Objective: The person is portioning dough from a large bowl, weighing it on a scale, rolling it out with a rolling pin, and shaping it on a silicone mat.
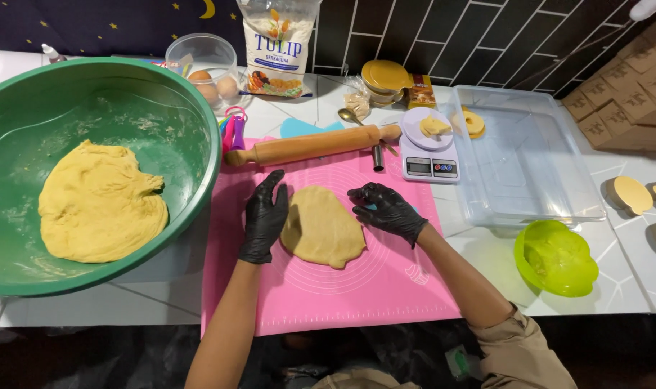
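- Dough [322, 227], a flattened yellow piece, lies in the middle of the pink mat [385, 288].
- Left hand [264, 216], in a black glove, rests open and flat against the dough's left edge.
- Right hand [387, 209], also gloved, presses its spread fingers at the dough's upper right edge, gripping nothing.
- Behind the dough a wooden rolling pin [310, 145] lies across the mat's far edge, with a small kitchen scale [429, 166] just to its right.
- To the left, a big green bowl [191, 108] holds a larger mass of dough [97, 205].
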